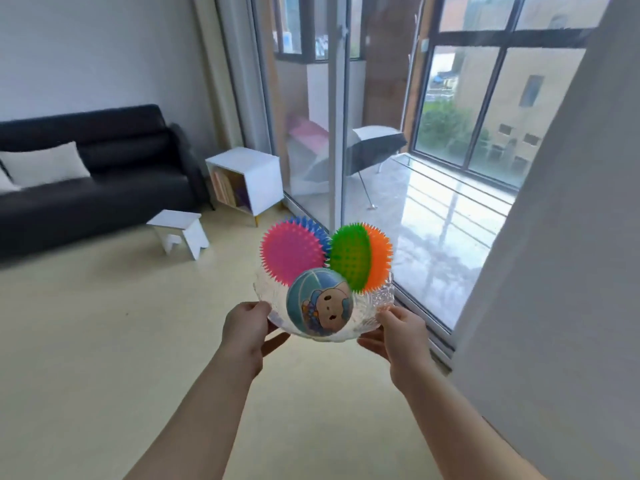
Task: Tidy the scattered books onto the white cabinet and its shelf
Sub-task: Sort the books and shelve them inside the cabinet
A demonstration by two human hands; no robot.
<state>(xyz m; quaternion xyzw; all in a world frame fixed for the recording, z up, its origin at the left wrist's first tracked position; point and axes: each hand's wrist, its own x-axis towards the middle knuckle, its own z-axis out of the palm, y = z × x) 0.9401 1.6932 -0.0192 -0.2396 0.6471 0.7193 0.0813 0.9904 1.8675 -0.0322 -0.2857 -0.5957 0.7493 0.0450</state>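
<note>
A clear glass bowl (377, 299) is held out in front of the body, gripped at both sides. The left hand (246, 327) is closed on the left rim, with the thumb laid over the edge and the fingers curled beneath. The right hand (401, 332) is closed on the right rim in the same manner.

Three balls are carried in the bowl. A blue cartoon ball (320, 302) is seated nearest the person. Behind it, a pink and blue spiky ball (291, 252) is set to the left and a green and orange spiky ball (360, 256) to the right (the two spiky balls are touching each other).

Beyond the bowl, a pale yellow floor (104, 341) is seen. A small white stool (178, 225) is stood on it, well apart from the hands.

Further back, the white cabinet (265, 174) is placed in the corner, between the end of a black sofa (86, 174) and a sliding glass door (311, 116). The books (223, 185) are stood upright inside the cabinet, below its top; their number cannot be told because of blur. No part of either hand is in contact with them.

A white cushion (45, 164) is propped on the sofa seat. Past the glass, an open umbrella (374, 143) is lying on the balcony floor.
</note>
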